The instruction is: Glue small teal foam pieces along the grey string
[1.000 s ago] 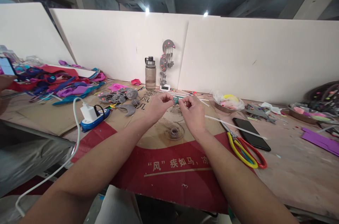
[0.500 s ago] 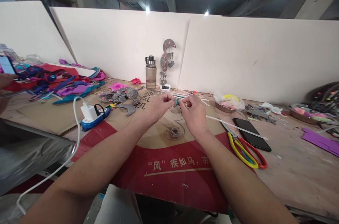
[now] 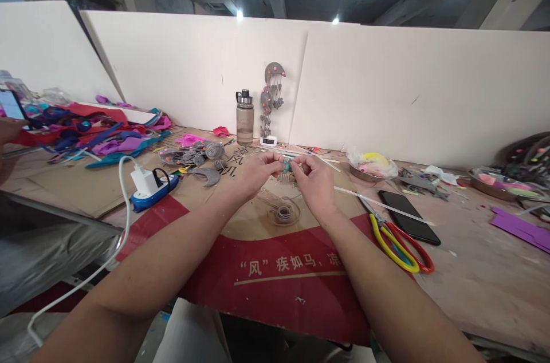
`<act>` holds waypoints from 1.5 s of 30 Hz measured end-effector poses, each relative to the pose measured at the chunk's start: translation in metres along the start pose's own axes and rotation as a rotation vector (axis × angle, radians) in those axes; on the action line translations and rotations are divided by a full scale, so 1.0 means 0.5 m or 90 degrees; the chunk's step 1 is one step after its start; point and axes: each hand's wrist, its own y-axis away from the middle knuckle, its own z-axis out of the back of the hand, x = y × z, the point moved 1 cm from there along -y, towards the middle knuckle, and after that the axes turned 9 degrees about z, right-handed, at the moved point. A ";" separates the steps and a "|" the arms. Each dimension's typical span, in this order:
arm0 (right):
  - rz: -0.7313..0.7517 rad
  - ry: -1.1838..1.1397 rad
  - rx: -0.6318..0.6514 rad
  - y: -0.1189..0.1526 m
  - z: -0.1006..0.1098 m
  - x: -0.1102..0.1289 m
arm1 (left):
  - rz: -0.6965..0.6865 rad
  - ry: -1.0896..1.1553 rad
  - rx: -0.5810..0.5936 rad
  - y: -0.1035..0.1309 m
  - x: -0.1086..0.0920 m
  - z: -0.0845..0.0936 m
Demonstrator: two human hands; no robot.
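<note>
Above the cardboard, my left hand (image 3: 261, 173) and my right hand (image 3: 314, 180) meet fingertip to fingertip. Both pinch a small teal piece (image 3: 286, 165), too small to name exactly. Just below it a beige ribbed bundle (image 3: 285, 177) lies on the cardboard, partly covered by my fingers. Nearer to me sits a clear round dish (image 3: 284, 213) holding a coil of greyish cord. To the left are a grey felt crescent (image 3: 207, 176) and a ball of grey yarn (image 3: 215, 150).
Scissors (image 3: 397, 243) with red and yellow handles and a black phone (image 3: 408, 217) lie at my right. A blue power strip (image 3: 154, 192) with a white cable is at left. A water bottle (image 3: 244, 119) stands behind, beside a hanging grey felt ornament (image 3: 275, 85).
My hands stay almost in place; the teal piece has shifted slightly between my fingertips, and my right fingers have moved a little.
</note>
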 end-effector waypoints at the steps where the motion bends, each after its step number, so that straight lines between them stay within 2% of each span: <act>1: -0.018 -0.009 0.005 -0.001 0.001 -0.001 | 0.007 -0.001 0.011 -0.001 0.000 0.000; 4: -0.065 -0.020 0.016 -0.002 0.003 -0.004 | 0.015 -0.035 0.054 -0.004 0.001 0.003; 8: -0.080 -0.009 0.031 0.000 0.004 -0.009 | 0.006 -0.088 0.118 -0.006 0.001 0.010; 11: -0.084 0.007 0.035 0.000 0.008 -0.013 | 0.020 -0.067 0.129 -0.005 -0.001 0.014; 13: -0.087 0.019 0.041 0.000 0.011 -0.014 | 0.014 -0.078 0.107 -0.004 -0.002 0.016; 17: -0.073 0.045 0.073 0.000 0.012 -0.014 | -0.035 -0.195 0.047 -0.004 -0.001 0.015; 24: -0.006 0.102 0.121 0.004 0.007 -0.007 | -0.076 -0.332 -0.001 -0.003 0.003 0.011; 29: 0.015 0.079 0.137 0.006 0.005 -0.013 | -0.100 -0.412 -0.036 -0.001 -0.002 0.010; 32: -0.009 0.035 0.131 0.006 0.002 -0.021 | -0.097 -0.405 -0.067 -0.001 -0.004 0.010; 36: -0.019 -0.003 0.136 0.012 -0.003 -0.030 | -0.051 -0.353 -0.096 -0.010 0.003 0.021; 40: -0.016 -0.029 0.162 0.020 -0.007 -0.035 | 0.002 -0.251 -0.127 -0.025 0.009 0.043; 45: 0.009 -0.066 0.201 0.024 -0.005 -0.024 | 0.017 -0.088 -0.214 -0.041 0.005 0.083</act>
